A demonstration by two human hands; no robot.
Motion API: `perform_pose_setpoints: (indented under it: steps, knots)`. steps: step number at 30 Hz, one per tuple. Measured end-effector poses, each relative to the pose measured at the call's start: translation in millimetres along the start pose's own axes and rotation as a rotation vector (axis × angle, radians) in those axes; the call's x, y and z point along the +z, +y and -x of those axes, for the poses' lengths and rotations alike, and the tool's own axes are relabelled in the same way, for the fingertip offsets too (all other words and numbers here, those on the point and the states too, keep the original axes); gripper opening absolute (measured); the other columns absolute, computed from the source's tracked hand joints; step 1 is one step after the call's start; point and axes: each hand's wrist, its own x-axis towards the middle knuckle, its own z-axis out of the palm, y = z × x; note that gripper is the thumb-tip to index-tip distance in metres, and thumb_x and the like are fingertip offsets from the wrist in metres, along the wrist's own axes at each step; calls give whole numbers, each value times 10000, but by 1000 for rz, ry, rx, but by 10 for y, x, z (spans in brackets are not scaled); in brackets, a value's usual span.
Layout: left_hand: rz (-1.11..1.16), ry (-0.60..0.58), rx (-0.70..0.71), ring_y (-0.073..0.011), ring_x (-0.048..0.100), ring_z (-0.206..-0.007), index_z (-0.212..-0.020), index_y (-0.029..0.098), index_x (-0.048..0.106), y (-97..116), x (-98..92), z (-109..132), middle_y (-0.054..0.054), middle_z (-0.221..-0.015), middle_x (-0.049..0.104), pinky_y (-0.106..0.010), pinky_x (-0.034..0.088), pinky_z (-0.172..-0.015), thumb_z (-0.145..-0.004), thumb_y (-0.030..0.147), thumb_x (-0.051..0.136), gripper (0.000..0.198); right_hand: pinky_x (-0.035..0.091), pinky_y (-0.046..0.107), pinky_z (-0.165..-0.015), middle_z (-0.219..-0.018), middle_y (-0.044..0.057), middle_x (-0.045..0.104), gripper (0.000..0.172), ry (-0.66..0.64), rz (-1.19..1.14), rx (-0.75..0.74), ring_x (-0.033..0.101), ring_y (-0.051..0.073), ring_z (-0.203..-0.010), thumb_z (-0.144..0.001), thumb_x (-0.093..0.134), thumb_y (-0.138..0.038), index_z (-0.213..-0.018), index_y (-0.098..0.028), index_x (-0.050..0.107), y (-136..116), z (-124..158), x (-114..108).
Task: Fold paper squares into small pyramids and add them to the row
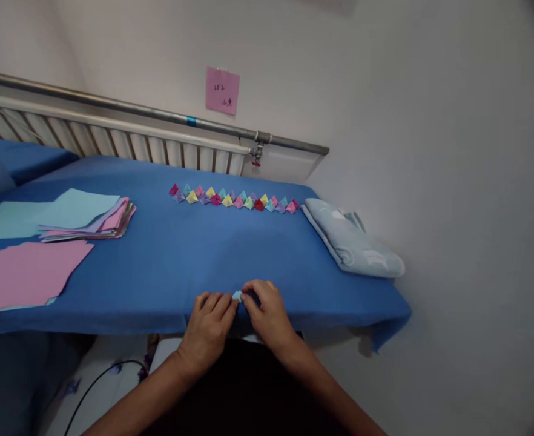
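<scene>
A small piece of folded light-blue paper [237,295] shows between my hands, close to the front edge of the blue-covered table [158,266]. My left hand [210,324] rests at its left side, fingers curled together and closed on it. From the right, my right hand [267,312] pinches the paper between thumb and forefinger. Most of the paper is hidden by my fingertips. Farther back lies a row of small folded paper pieces [227,200] in yellow, pink, purple, red and blue.
Stacked coloured paper sheets [79,212] and pink sheets [31,275] lie at the left. A folded light-blue blanket [353,239] sits at the right end. Behind the table are a radiator [135,145] and a metal pipe [135,106]. A pink note [222,91] hangs on the wall.
</scene>
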Motion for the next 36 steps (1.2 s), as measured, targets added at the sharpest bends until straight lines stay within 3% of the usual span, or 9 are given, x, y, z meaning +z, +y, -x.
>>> perform_pose_setpoints:
  steps: [6, 11, 18, 20, 22, 26, 31, 36]
  knots:
    - [41, 4, -1, -251, 531, -994, -1178, 140, 577, -25, -6, 38, -111, -1113, 646, -450, 391, -867, -839, 42, 391, 398, 408, 302, -723, -776, 9, 647, 107, -40, 2, 6, 549, 180, -779, -828, 520, -141, -784, -221, 575, 21, -20, 75]
    - [136, 13, -88, -232, 537, -1034, -1224, 184, 546, -76, -22, 89, -103, -1132, 634, -444, 413, -902, -847, 34, 378, 439, 418, 301, -722, -758, 6, 639, 100, -29, -3, -8, 555, 178, -775, -830, 518, -163, -773, -227, 570, 31, -23, 82]
    - [137, -58, -119, -273, 552, -1061, -1225, 245, 545, -56, -44, 110, -64, -1178, 617, -448, 403, -930, -841, 29, 365, 476, 422, 303, -701, -758, 12, 636, 107, -22, 1, -31, 560, 193, -772, -833, 493, -186, -760, -230, 558, 48, -28, 92]
    - [76, 11, -106, -265, 562, -1037, -1208, 251, 554, -29, 15, 131, -60, -1147, 632, -438, 405, -914, -841, 39, 361, 466, 427, 304, -689, -746, 13, 636, 116, -15, 7, -51, 567, 195, -763, -834, 484, -191, -749, -228, 553, 66, -21, 97]
    - [9, 181, -85, -242, 576, -976, -1171, 224, 575, -19, 110, 138, -66, -1061, 662, -421, 419, -868, -832, 47, 354, 441, 438, 308, -681, -734, 12, 636, 94, -15, 3, -59, 576, 195, -744, -828, 505, -209, -753, -228, 559, 105, -24, 113]
    - [-45, 335, -47, -220, 578, -925, -1102, 179, 615, -50, 238, 106, -66, -987, 692, -389, 416, -838, -821, 88, 378, 379, 456, 326, -675, -753, 19, 639, 89, 7, -5, -69, 592, 205, -739, -769, 539, -159, -787, -241, 569, 191, -56, 168]
    - [-72, 286, -64, -216, 570, -968, -1093, 179, 630, -32, 188, 117, -63, -1028, 692, -388, 401, -876, -799, 53, 376, 408, 446, 354, -706, -796, 20, 656, 86, -16, 48, -92, 595, 224, -788, -776, 561, -162, -803, -243, 570, 172, -28, 139]
    - [-22, 225, -98, -220, 558, -1003, -1132, 193, 618, -34, 171, 160, -65, -1064, 680, -393, 388, -906, -827, 52, 361, 423, 439, 358, -762, -852, 26, 658, 136, -32, 50, -23, 583, 220, -843, -767, 575, -135, -864, -229, 586, 153, 0, 60]
